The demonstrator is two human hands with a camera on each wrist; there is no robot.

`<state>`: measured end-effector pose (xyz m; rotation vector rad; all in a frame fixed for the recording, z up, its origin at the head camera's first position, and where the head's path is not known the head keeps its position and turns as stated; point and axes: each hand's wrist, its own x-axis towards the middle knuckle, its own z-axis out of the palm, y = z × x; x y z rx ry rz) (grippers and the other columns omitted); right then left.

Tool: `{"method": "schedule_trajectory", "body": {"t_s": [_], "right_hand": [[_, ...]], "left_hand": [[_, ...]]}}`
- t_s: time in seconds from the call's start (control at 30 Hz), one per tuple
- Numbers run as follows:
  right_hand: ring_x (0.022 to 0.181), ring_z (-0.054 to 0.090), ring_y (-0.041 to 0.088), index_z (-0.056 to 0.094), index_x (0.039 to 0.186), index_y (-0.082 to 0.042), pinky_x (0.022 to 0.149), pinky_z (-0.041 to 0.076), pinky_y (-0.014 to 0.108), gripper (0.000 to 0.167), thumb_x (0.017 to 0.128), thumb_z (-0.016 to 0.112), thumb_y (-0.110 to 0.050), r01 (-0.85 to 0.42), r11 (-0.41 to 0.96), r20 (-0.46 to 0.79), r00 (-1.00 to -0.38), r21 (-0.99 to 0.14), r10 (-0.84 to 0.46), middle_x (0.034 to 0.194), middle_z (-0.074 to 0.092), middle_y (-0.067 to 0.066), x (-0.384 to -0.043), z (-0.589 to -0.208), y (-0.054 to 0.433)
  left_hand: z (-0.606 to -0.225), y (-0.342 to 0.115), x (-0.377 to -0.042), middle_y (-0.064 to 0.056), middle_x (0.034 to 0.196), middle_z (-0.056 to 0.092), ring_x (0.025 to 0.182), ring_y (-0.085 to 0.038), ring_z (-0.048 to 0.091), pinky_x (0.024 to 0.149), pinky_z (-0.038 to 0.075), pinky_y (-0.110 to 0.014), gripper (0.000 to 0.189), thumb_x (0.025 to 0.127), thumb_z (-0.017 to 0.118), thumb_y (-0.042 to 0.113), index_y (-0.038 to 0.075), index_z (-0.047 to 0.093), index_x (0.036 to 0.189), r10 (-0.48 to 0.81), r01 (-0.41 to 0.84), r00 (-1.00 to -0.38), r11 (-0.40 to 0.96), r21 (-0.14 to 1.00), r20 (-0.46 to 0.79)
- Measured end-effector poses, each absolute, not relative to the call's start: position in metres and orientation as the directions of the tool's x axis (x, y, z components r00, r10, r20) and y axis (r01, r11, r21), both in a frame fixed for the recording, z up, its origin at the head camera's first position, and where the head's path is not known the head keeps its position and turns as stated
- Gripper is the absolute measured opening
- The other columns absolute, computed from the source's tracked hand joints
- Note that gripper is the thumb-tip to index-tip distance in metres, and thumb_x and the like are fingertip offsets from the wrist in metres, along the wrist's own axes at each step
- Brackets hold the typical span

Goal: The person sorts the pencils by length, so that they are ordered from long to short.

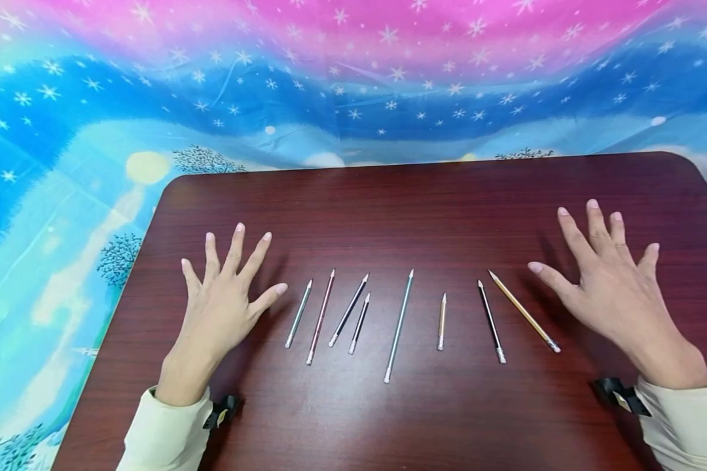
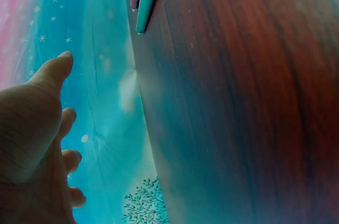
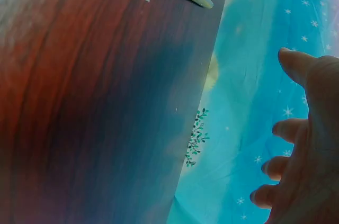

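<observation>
Several pencils with pale eraser ends lie apart on the dark wooden table, tips pointing away from me. From the left in the head view come a short green pencil point(image 1: 298, 314), a long red pencil point(image 1: 321, 317), a dark pencil point(image 1: 349, 309) and a shorter dark pencil point(image 1: 360, 322). Further right are a long green pencil point(image 1: 399, 325), a short yellow pencil point(image 1: 442, 322), a black pencil point(image 1: 491, 322) and a long yellow pencil point(image 1: 524, 311). My left hand point(image 1: 218, 307), fingers spread, is nearest the short green one. Spread likewise, my right hand point(image 1: 618, 294) is beside the long yellow one. Neither holds anything.
The reddish-brown table point(image 1: 342, 425) has rounded far corners. Behind it and along its left side hangs a pink and blue cloth point(image 1: 330, 85) with snowflakes and trees. Dark straps point(image 1: 222, 412) sit at both cuffs.
</observation>
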<state>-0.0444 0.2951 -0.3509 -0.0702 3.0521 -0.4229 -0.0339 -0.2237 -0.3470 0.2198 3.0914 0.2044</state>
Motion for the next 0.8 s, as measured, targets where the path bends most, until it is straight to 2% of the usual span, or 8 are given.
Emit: {"method": "schedule_trajectory", "body": {"t_s": [0.2,0.43,0.5,0.67,0.8], "right_hand": [[0.159,-0.002,0.052,0.007,0.170,-0.022,0.114,-0.008,0.086,0.091,0.102,0.055,-0.060,-0.065,0.953,-0.040,-0.996,-0.296,-0.080,0.175,-0.008,0.017,-0.036,-0.350,0.281],[0.157,0.020,0.050,0.019,0.169,-0.020,0.121,0.014,0.079,0.090,0.100,0.063,-0.056,-0.122,0.936,0.000,-0.992,-0.330,-0.129,0.173,0.017,0.024,-0.020,-0.350,0.255],[0.154,0.028,0.051,0.022,0.168,-0.019,0.120,0.022,0.076,0.089,0.099,0.066,-0.054,-0.144,0.928,0.021,-0.989,-0.343,-0.146,0.170,0.025,0.026,-0.015,-0.350,0.247],[0.145,0.043,0.051,0.032,0.166,-0.017,0.108,0.039,0.076,0.087,0.096,0.073,-0.048,-0.173,0.894,0.054,-0.985,-0.414,-0.166,0.164,0.040,0.024,-0.005,-0.347,0.225],[0.141,0.048,0.050,0.037,0.164,-0.017,0.104,0.042,0.073,0.083,0.096,0.074,-0.047,-0.140,0.853,0.030,-0.989,-0.502,-0.145,0.160,0.047,0.023,0.003,-0.346,0.206]], "left_hand": [[-0.347,-0.219,-0.031,-0.007,0.178,0.003,0.160,-0.052,-0.005,0.114,0.002,-0.088,0.086,0.100,0.055,0.067,0.040,0.010,0.168,0.154,0.137,-0.985,0.970,0.199,-0.073],[-0.348,-0.210,-0.025,-0.007,0.178,0.010,0.161,-0.050,0.004,0.117,0.007,-0.086,0.086,0.099,0.060,0.063,0.037,0.016,0.168,0.183,0.133,-0.976,0.932,0.337,-0.121],[-0.348,-0.208,-0.024,-0.006,0.177,0.012,0.162,-0.047,0.007,0.118,0.009,-0.084,0.085,0.099,0.062,0.061,0.037,0.018,0.168,0.181,0.123,-0.975,0.920,0.371,-0.127],[-0.347,-0.202,-0.020,-0.003,0.176,0.021,0.162,-0.037,0.018,0.124,0.014,-0.075,0.082,0.099,0.066,0.055,0.033,0.025,0.167,0.167,0.086,-0.977,0.881,0.465,-0.134],[-0.347,-0.198,-0.016,-0.002,0.171,0.034,0.157,-0.031,0.034,0.125,0.030,-0.064,0.077,0.098,0.071,0.047,0.027,0.036,0.164,0.139,0.066,-0.985,0.843,0.534,-0.099]]}}
